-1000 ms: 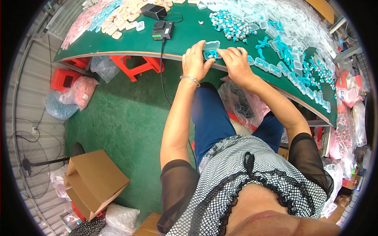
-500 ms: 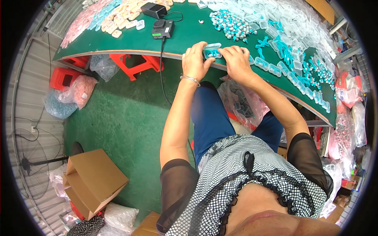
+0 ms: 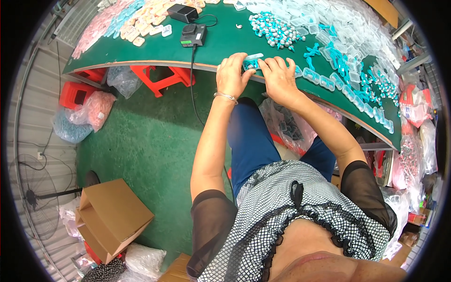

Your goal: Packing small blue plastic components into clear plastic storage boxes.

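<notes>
At the table's near edge, my left hand (image 3: 230, 75) grips a small clear plastic case (image 3: 252, 65) between thumb and fingers. Its lid is raised on the far side. Inside lie teal cord and small silvery pieces, partly covered by my fingers. My right hand (image 3: 281, 81) is closed at the case's right side, with thumb and index finger against it; its exact grip is partly hidden. Right of my hands, a row of filled clear cases (image 3: 327, 83) follows the table edge. Beyond them sits a pile of silver-and-teal pieces (image 3: 275, 30).
On the green table (image 3: 141, 51) are a black adapter (image 3: 182, 13), a black device with a cable (image 3: 193, 35), peach cases (image 3: 152, 16) and a heap of clear cases (image 3: 347, 35). Teal cord bundles (image 3: 338, 58) lie at right. A red stool (image 3: 162, 77) stands under the table.
My right hand has shifted slightly left and down against the case. The raised lid sits a little lower, and my left hand has barely moved.
</notes>
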A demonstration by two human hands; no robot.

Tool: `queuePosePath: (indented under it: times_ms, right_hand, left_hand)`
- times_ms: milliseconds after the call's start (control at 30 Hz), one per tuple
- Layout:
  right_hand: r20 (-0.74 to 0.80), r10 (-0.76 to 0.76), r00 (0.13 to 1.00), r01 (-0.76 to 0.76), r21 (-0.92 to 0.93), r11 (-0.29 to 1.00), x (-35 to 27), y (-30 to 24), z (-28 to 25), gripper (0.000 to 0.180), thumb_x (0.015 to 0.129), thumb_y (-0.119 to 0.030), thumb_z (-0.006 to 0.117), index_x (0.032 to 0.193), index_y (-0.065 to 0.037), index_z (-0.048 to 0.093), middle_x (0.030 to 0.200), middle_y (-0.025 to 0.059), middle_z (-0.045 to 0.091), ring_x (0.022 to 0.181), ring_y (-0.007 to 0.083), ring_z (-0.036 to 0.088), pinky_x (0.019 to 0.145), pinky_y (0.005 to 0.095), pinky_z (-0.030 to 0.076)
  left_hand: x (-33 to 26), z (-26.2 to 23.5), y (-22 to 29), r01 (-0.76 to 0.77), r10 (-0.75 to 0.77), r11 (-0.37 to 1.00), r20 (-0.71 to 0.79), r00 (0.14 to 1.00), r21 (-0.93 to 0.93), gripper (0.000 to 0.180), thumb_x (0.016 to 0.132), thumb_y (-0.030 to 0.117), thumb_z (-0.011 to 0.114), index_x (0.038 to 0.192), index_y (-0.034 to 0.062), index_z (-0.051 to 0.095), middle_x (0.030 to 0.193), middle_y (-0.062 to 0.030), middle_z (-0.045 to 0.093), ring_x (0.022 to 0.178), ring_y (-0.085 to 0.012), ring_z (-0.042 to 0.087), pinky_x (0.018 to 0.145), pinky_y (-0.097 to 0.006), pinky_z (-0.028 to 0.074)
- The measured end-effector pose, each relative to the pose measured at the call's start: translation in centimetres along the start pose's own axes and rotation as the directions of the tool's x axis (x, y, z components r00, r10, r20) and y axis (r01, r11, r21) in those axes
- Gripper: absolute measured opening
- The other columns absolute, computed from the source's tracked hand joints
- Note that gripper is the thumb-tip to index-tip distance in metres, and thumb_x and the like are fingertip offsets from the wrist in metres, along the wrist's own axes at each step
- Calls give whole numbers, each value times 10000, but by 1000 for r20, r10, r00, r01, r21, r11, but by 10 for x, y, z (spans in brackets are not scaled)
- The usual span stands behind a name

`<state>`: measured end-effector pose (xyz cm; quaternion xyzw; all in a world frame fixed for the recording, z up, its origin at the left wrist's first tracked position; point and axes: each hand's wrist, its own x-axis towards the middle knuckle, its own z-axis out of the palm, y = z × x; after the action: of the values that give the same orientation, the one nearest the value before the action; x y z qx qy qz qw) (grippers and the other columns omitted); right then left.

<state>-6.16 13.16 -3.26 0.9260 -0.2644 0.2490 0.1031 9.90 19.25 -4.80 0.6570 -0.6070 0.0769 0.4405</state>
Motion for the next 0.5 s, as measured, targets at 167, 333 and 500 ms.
queuePosePath:
  times_ms: [167,333,500]
  right_hand:
    - [14,-31,999,31,-32,999,-3,3,-1,403,795,-75,515,1194,-32,559,1116,77,561,1109,257,491,991,563,262]
    - [-11,-7,1000,8,40,999,-10,8,0,387,795,-66,533,1180,-32,563,1108,84,573,1075,256,518,993,572,254]
    - [-22,-26,999,27,8,1000,-12,15,-13,394,796,-68,576,1189,-63,566,1104,75,585,1071,243,528,977,567,267]
  left_hand:
    - [-2,5,-2,-113,115,993,-54,992,47,352,727,213,755,1014,64,617,1041,-108,640,935,-307,604,797,-395,493]
    - [1,4,-2,-176,178,983,-32,984,43,316,746,222,739,991,63,620,1025,-92,644,903,-292,617,772,-387,502]
    - [3,7,-3,-181,182,983,-33,983,29,279,762,243,712,970,78,628,1024,-67,641,871,-262,609,749,-384,482]
